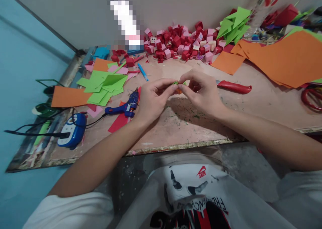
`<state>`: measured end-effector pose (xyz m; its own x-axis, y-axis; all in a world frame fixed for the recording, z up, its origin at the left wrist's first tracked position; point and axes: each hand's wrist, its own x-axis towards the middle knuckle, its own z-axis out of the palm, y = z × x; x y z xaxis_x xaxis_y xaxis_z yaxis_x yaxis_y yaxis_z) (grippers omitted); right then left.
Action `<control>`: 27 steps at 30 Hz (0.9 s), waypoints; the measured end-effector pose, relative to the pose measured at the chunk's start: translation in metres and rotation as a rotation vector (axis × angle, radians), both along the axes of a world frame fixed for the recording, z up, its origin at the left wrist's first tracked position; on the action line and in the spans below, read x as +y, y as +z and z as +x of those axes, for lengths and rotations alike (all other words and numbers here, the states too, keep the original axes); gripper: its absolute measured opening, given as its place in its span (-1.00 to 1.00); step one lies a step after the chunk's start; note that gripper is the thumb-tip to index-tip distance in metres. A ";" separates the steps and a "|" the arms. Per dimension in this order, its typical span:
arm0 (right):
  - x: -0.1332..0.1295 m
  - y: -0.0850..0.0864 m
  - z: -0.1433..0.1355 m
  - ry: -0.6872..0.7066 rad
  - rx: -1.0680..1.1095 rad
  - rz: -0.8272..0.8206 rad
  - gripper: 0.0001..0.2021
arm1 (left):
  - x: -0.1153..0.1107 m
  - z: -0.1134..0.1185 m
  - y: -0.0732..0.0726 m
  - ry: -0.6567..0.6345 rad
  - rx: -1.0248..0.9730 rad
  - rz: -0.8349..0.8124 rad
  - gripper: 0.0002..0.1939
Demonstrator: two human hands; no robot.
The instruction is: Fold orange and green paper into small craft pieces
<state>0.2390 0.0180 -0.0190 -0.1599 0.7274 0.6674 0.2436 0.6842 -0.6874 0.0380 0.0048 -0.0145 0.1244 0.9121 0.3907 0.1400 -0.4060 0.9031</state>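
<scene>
Over the middle of the table, my left hand (pixel 156 96) and my right hand (pixel 200 91) meet at their fingertips. Both pinch a small green and orange piece of foam or paper (pixel 179 91), mostly covered by the fingers. Green crumbs (pixel 197 116) are scattered on the tabletop below. Just past my right hand lies a red-handled knife (pixel 233 87), its blade partly hidden behind the hand. To the left of my left hand rests a blue glue gun (pixel 127 105), beside a red sheet piece (pixel 118 123).
Small red and pink cubes (pixel 176 43) are heaped at the back. Green sheets (pixel 103 83) lie left, more green pieces (pixel 235 24) back right. Orange sheets (pixel 284 59) and red scissors (pixel 312 100) are at right. A blue power strip (pixel 72 130) and a blue pen (pixel 143 72) also lie here.
</scene>
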 end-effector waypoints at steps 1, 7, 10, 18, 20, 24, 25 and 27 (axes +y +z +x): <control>0.000 0.000 0.000 -0.006 -0.009 0.001 -0.97 | 0.000 0.000 0.001 -0.004 0.000 -0.003 -0.77; -0.001 0.002 0.002 -0.046 -0.056 -0.029 -0.93 | 0.001 0.000 0.000 -0.030 -0.031 -0.028 -0.78; 0.000 0.002 0.002 -0.044 -0.065 -0.043 -0.90 | 0.002 0.001 -0.001 -0.041 -0.060 -0.030 -0.82; 0.000 0.003 0.003 -0.019 -0.057 -0.059 -0.87 | 0.005 0.000 -0.003 -0.003 -0.070 -0.085 -0.75; -0.001 0.005 0.004 -0.011 -0.060 -0.069 -0.87 | 0.006 0.000 -0.003 -0.006 -0.079 -0.093 -0.74; 0.000 0.005 0.004 0.020 -0.054 -0.070 -0.91 | 0.006 0.000 -0.003 -0.005 -0.073 -0.095 -0.73; 0.000 0.005 0.004 0.020 -0.052 -0.067 -0.92 | 0.006 0.000 -0.002 -0.006 -0.072 -0.090 -0.73; 0.000 0.004 0.004 0.015 -0.058 -0.071 -0.92 | 0.006 0.000 -0.003 -0.007 -0.075 -0.068 -0.75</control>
